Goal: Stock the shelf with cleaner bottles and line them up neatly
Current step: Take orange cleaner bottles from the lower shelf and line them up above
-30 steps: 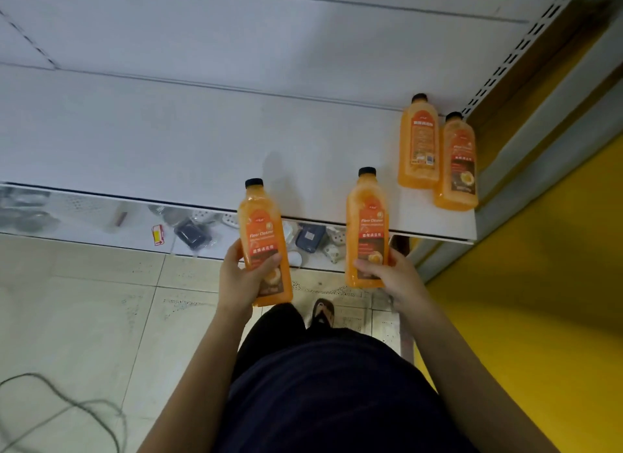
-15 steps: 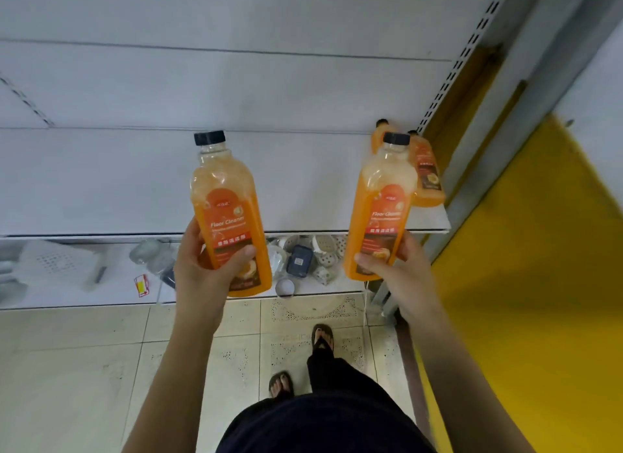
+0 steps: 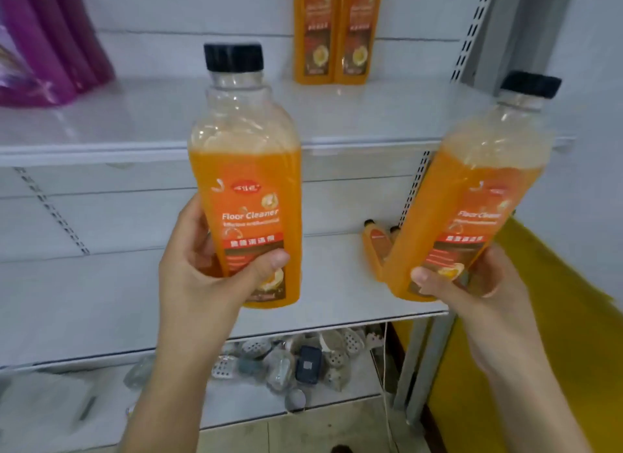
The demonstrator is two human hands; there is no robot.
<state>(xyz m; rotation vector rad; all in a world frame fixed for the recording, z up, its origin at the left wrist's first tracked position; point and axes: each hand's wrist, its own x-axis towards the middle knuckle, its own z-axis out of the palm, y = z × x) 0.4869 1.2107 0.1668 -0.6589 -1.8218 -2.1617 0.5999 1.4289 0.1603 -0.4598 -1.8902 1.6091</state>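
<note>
Orange floor-cleaner bottles, one gripped in each of the hands, held up before the shelves.
Left hand [image 3: 202,277] curls round the lower body of the upright left bottle [image 3: 246,169]; right hand [image 3: 472,284] grips the right bottle [image 3: 472,199], its cap leaning to 1 o'clock. Beyond, at 12 o'clock, the upper shelf [image 3: 371,115] carries a standing pair [image 3: 337,31], slightly nearer the left bottle. Half a second earlier both bottles sat lower, the right one nearly upright, with this shelf out of view.
</note>
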